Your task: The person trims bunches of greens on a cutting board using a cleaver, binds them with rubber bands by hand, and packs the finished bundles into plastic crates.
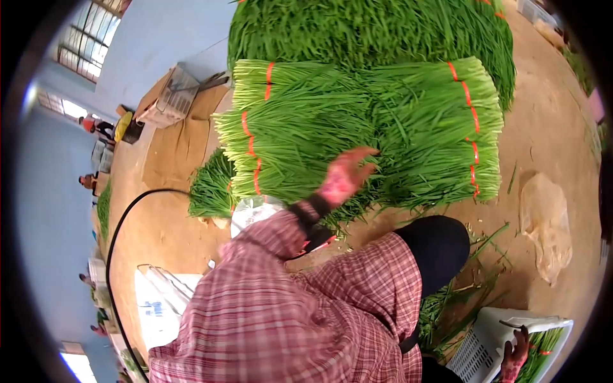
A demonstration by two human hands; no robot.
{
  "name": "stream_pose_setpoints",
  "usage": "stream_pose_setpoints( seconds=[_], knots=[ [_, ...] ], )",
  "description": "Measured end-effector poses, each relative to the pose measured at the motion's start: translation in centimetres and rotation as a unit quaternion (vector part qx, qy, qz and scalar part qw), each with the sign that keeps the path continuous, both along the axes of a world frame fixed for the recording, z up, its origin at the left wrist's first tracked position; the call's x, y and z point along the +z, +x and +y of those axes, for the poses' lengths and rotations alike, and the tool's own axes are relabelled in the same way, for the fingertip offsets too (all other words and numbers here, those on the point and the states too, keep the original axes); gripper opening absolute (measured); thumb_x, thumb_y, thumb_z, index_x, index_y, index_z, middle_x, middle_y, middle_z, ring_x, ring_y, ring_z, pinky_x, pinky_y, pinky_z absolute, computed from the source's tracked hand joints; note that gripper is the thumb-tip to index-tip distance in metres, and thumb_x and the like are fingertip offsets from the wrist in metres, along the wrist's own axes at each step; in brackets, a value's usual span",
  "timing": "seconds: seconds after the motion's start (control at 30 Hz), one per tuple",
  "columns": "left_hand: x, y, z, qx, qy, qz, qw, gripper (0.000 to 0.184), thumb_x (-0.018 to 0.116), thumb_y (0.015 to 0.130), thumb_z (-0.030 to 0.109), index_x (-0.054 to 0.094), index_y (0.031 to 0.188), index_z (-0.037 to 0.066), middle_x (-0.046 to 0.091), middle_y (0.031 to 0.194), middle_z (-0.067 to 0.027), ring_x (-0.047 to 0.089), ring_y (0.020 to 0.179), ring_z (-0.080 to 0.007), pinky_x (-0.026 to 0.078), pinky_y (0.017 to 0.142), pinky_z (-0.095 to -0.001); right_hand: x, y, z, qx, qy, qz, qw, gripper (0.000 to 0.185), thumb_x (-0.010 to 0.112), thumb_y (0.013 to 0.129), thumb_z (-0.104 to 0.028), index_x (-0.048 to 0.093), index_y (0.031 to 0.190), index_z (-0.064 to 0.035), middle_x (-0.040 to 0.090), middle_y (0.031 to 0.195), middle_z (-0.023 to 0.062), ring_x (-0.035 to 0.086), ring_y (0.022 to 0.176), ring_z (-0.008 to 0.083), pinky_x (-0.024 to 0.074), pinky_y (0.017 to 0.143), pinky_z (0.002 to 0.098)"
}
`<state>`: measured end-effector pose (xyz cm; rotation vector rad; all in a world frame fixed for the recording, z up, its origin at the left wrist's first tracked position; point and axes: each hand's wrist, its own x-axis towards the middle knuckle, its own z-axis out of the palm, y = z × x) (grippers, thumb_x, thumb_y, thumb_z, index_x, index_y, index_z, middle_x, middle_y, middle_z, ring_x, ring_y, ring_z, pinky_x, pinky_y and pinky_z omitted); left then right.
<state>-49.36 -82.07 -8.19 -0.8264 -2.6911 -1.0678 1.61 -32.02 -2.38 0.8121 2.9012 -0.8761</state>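
My left hand (348,175) is over the middle of a stack of tied green stalk bundles (306,121), its fingers spread and nothing visible between them. Orange-red bands wrap the pale stalk ends on both sides, and the leaves meet in the middle. At the lower right, my right hand (514,360) is at a white crate (476,351), beside banded greens (541,348) inside it. Its fingers look apart. A thin curved item (516,324) shows near its fingertips; what it is cannot be made out.
More greens (370,29) are piled behind the stack. A small bundle (214,185) lies left. A clear plastic bag (546,223) and loose leaves (440,313) are on the floor. A black hose (118,236) curves at left. A crate (175,96) and people are farther off.
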Motion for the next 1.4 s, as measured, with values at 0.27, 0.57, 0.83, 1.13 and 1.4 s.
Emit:
stream_pose_setpoints(
  seconds=[0.27, 0.57, 0.83, 1.13, 1.4],
  knots=[
    [5.4, -11.8, -24.4, 0.185, -0.363, 0.182, 0.895, 0.090, 0.083, 0.068, 0.030, 0.039, 0.142, 0.005, 0.044, 0.143, -0.0196, 0.041, 0.133, -0.0344, 0.029, 0.112, -0.0501, 2.4, -2.8, -3.8, -0.081, -0.082, -0.042, 0.992, 0.033, 0.066, 0.077, 0.001, 0.063, 0.110, 0.0006, 0.063, 0.111, 0.0143, 0.060, 0.095, 0.0273, 0.0488, 0.084, 0.0369],
    [9.5, -12.2, -22.6, 0.107, -0.542, 0.017, 0.833, 0.109, 0.091, 0.047, 0.053, 0.046, 0.134, 0.005, 0.051, 0.134, -0.0173, 0.048, 0.126, -0.0348, 0.035, 0.106, -0.0543, 9.9, -9.6, -16.6, -0.023, -0.051, 0.018, 0.998, 0.024, 0.064, 0.089, -0.004, 0.064, 0.112, 0.0015, 0.069, 0.102, 0.0108, 0.063, 0.091, 0.0172, 0.0511, 0.079, 0.0316],
    [7.4, -11.7, -24.0, 0.053, -0.366, 0.002, 0.929, 0.099, 0.086, 0.062, 0.044, 0.045, 0.140, 0.001, 0.068, 0.104, -0.0223, 0.066, 0.100, -0.0312, 0.052, 0.082, -0.0373, 9.9, -10.0, -18.8, -0.049, -0.063, 0.012, 0.997, 0.022, 0.064, 0.090, -0.006, 0.065, 0.110, 0.0021, 0.068, 0.092, 0.0070, 0.059, 0.075, 0.0125, 0.0482, 0.070, 0.0262],
    [11.6, -2.7, -14.6, 0.010, 0.070, -0.289, 0.955, 0.041, 0.060, 0.094, 0.025, 0.062, 0.123, -0.003, 0.064, 0.112, -0.0196, 0.061, 0.103, -0.0223, 0.047, 0.092, -0.0331, 13.4, -13.1, -23.0, -0.022, -0.087, 0.048, 0.995, 0.019, 0.064, 0.088, -0.001, 0.066, 0.106, 0.0026, 0.068, 0.092, 0.0108, 0.064, 0.084, 0.0177, 0.0503, 0.076, 0.0286],
    [17.7, 0.3, 3.3, -0.256, 0.417, -0.410, 0.770, 0.045, 0.064, 0.092, 0.029, 0.059, 0.123, -0.003, 0.066, 0.119, -0.0104, 0.064, 0.107, -0.0210, 0.048, 0.098, -0.0353, 15.0, -15.9, -24.9, 0.007, -0.078, 0.160, 0.984, 0.037, 0.071, 0.087, -0.017, 0.063, 0.119, -0.0009, 0.068, 0.107, 0.0200, 0.068, 0.098, 0.0302, 0.0542, 0.081, 0.0356]
  ],
)
